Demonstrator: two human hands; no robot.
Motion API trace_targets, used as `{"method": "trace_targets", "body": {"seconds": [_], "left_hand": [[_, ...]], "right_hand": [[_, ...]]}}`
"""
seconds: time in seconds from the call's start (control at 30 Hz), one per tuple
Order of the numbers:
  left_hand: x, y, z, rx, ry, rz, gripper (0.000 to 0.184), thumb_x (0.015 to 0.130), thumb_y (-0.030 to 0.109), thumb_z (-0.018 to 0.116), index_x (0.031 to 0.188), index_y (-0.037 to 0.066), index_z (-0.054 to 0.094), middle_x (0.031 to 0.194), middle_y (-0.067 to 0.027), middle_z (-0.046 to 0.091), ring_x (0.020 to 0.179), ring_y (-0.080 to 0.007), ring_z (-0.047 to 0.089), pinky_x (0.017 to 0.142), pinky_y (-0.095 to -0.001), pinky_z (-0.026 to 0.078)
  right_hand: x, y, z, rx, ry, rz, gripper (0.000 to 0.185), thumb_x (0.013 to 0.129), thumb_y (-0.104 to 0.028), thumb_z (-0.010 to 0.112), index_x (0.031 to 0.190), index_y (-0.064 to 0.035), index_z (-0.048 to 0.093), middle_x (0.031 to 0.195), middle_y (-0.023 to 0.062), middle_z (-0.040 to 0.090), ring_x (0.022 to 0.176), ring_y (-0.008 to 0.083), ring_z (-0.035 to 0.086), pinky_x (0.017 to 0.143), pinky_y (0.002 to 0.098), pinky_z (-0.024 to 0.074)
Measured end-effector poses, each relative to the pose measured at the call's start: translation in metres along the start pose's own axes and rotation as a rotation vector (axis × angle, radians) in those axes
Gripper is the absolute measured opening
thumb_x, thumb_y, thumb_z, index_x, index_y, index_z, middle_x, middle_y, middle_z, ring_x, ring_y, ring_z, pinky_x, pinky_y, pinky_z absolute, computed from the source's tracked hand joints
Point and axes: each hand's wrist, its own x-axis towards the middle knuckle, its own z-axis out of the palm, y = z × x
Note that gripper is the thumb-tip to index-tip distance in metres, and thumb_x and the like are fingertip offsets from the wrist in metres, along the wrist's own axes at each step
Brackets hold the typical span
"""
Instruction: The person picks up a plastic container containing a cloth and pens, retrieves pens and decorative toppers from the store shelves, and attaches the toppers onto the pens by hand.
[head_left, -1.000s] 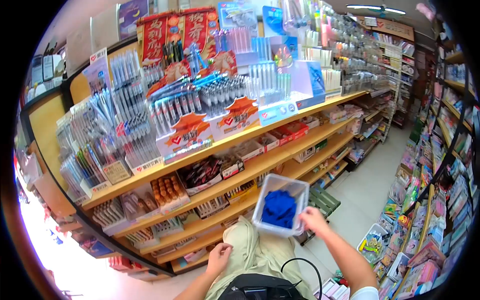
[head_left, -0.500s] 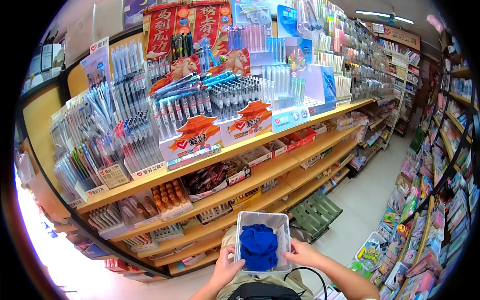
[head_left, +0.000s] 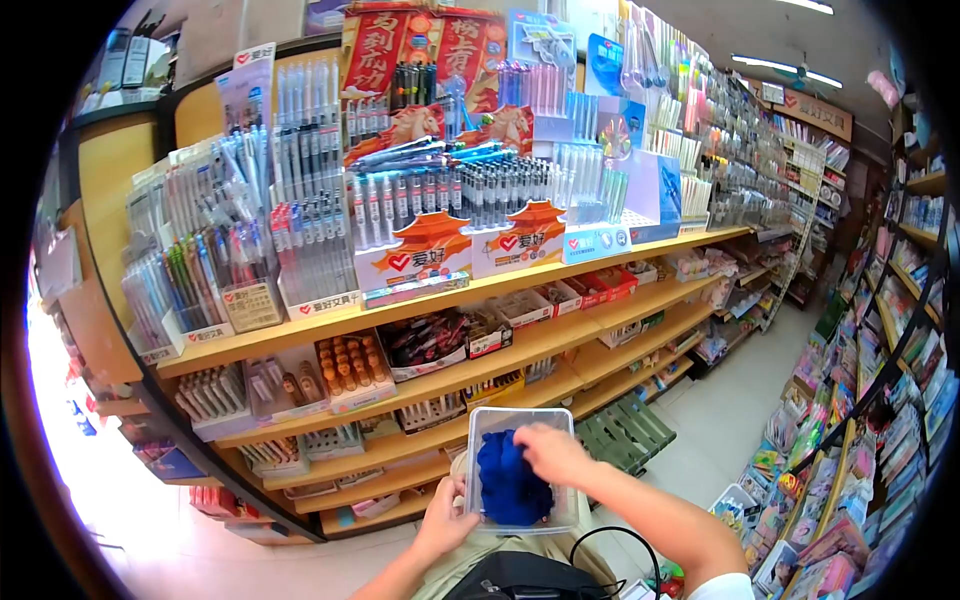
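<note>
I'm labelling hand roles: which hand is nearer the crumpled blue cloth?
Right. The right hand reaches over the clear plastic box, fingertips at the crumpled blue cloth; the left hand is at the box's left side.

Smooth plastic box [head_left: 500, 420] (matt cloth [head_left: 512, 490])

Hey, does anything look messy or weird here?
Yes: some blue pens lie sideways across the tops of the upright pens, so they look out of place. The blue cloth in the clear box is crumpled rather than folded, though that may be fine.
</note>
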Motion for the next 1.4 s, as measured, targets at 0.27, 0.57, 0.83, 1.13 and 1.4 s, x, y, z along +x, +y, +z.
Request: {"method": "trace_targets", "body": {"seconds": [0.27,0.57,0.83,1.13,1.4], "left_hand": [[0.002,-0.002,-0.007,0.016,0.009,0.001,0.029,0.069,0.0,0.057,0.091,0.005,0.038,0.113,-0.0099,0.045,0.105,-0.0189,0.043,0.083,-0.0361,0.046],[0.017,-0.014,-0.017,0.091,-0.027,-0.062,0.036,0.07,0.001,0.056,0.103,0.0,0.041,0.102,-0.0067,0.043,0.096,-0.0139,0.047,0.078,-0.03,0.047],[0.015,0.005,-0.031,0.094,-0.149,-0.066,0.043,0.069,0.012,0.063,0.104,0.0,0.039,0.11,-0.0139,0.046,0.103,-0.0235,0.047,0.09,-0.0375,0.041],[0.035,0.102,-0.015,1.004,-0.416,0.372,0.075,0.065,0.028,0.074,0.126,0.006,0.036,0.129,-0.023,0.03,0.125,-0.0367,0.027,0.105,-0.0491,0.018],[0.1,0.066,0.065,1.385,-1.083,0.401,0.021,0.07,0.007,0.057,0.09,0.006,0.063,0.106,-0.0141,0.054,0.103,-0.0292,0.052,0.082,-0.042,0.044]], "right_hand": [[0.006,-0.01,-0.114,1.31,0.494,0.178,0.018,0.085,0.002,0.041,0.095,-0.0129,0.046,0.081,0.0023,0.055,0.069,0.0117,0.057,0.056,0.0284,0.0527],[-0.068,0.077,-0.185,1.666,1.073,-0.069,0.052,0.091,-0.042,0.035,0.128,-0.0065,0.041,0.129,0.0088,0.045,0.116,0.0241,0.044,0.102,0.0398,0.0322],[-0.11,0.106,-0.076,2.03,0.774,0.13,0.042,0.089,-0.034,0.037,0.11,-0.0011,0.051,0.116,0.0138,0.053,0.109,0.0294,0.048,0.1,0.0434,0.0315],[-0.128,0.1,-0.059,2.069,0.834,0.106,0.046,0.087,-0.042,0.039,0.111,-0.0045,0.051,0.116,0.0134,0.053,0.109,0.0304,0.047,0.099,0.0467,0.0328],[-0.138,0.069,-0.083,1.962,0.867,-0.027,0.05,0.086,-0.042,0.041,0.117,-0.0019,0.043,0.116,0.0173,0.05,0.106,0.0315,0.048,0.096,0.0452,0.036]]}}
